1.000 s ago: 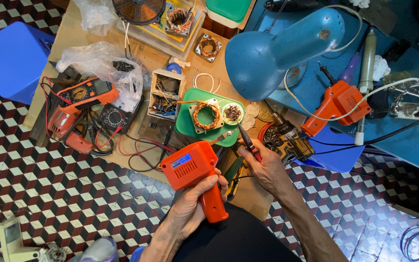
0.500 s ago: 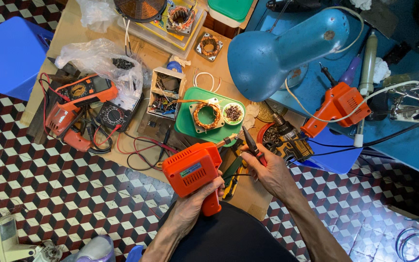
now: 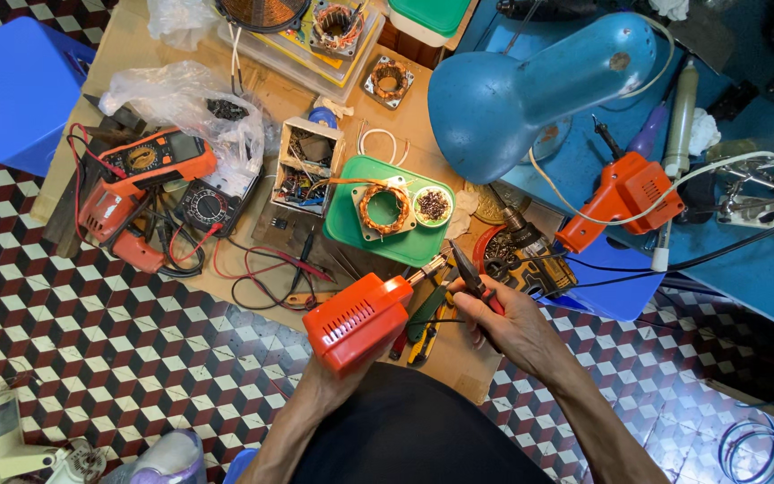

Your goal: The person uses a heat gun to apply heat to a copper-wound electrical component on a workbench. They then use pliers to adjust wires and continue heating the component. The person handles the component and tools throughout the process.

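since a second ago my left hand (image 3: 338, 381) (gripping the orange soldering gun (image 3: 360, 321)) has raised it, tip pointing up-right at the pliers (image 3: 469, 276) clasped in my right hand (image 3: 508, 323).

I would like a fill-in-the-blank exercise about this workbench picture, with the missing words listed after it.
1. The left hand holds a soldering gun whose colour is ____.
2. The right hand holds a pair of ____.
3. The copper-wound stator lies on a tray whose colour is ____.
4. The desk lamp has a shade of ____ colour.

Missing words: orange; pliers; green; blue

Bare forearms, no sleeves, dark trousers
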